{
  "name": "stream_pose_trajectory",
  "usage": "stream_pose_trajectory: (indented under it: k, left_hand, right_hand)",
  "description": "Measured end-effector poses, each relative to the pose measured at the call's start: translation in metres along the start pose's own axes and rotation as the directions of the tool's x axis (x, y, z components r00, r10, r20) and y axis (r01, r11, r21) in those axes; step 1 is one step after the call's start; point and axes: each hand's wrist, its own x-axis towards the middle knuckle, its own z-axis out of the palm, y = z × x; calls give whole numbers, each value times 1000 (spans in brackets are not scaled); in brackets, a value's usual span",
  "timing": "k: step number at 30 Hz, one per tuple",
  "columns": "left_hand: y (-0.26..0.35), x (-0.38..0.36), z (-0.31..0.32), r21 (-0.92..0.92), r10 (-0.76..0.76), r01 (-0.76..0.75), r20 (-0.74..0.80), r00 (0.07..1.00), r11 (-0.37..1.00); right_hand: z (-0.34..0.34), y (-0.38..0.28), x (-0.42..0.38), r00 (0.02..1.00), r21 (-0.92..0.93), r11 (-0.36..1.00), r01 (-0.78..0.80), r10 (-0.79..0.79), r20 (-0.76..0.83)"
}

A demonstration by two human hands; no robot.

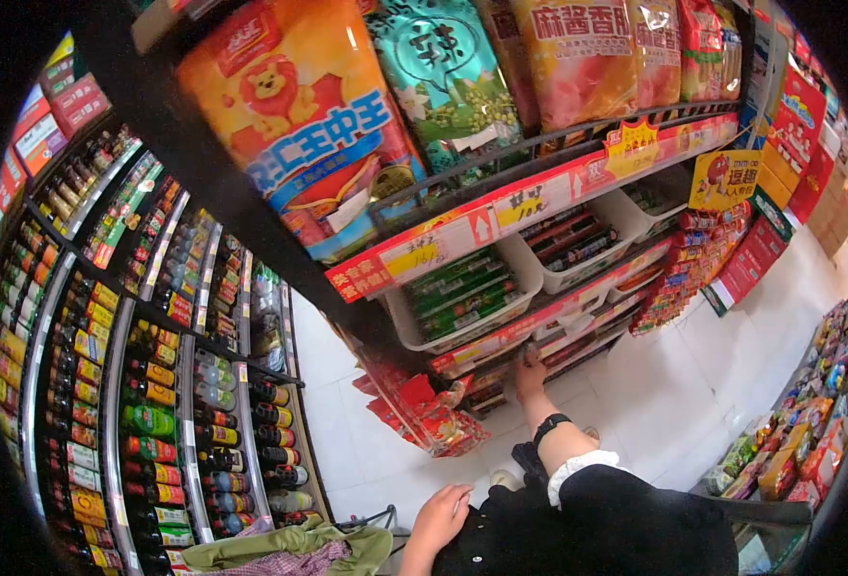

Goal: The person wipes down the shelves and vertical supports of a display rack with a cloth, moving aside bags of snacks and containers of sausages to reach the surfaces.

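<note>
My right hand (531, 378) reaches down to the lowest shelf edge of the sausage rack, a black band on its wrist. Its fingers are bent round something small and greyish at the shelf, too small to make out. Above it, white bins (537, 280) hold green and red packs of thin sausages. My left hand (441, 518) is low, close to the black clothing (587, 528), with its fingers curled in and nothing visible in them. Red hanging packets (429, 413) are between it and the rack.
Large sausage bags (299, 125) line the upper shelf over a price strip (539, 202). Shelves of sauce bottles (150, 394) fill the left. A green garment (299, 547) is at the bottom. More snack packets (702, 254) hang at right, with packaged goods (798, 442) below. White floor tiles (673, 384) lie between.
</note>
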Motion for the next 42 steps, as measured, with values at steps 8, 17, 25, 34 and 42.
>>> stream_pose_trajectory:
  k: [8, 17, 25, 34, 42]
  left_hand:
    - [15, 23, 21, -2, 43, -43, 38, 998, 999]
    - [101, 121, 68, -19, 249, -254, 283, 926, 967]
    - [197, 230, 173, -66, 477, -544, 578, 662, 836]
    - [327, 289, 283, -207, 584, -774, 774, 245, 599]
    - [387, 337, 367, -230, 556, -752, 804, 211, 618]
  right_hand:
    - [-12, 37, 10, 964, 37, 989, 144, -149, 222]
    - [-191, -24, 26, 900, -226, 974, 11, 89, 427]
    - [-415, 4, 79, 951, -244, 929, -278, 301, 65]
    - [-561, -7, 57, 912, 90, 983, -161, 183, -368]
    - [-616, -44, 95, 909, 162, 986, 28, 42, -415]
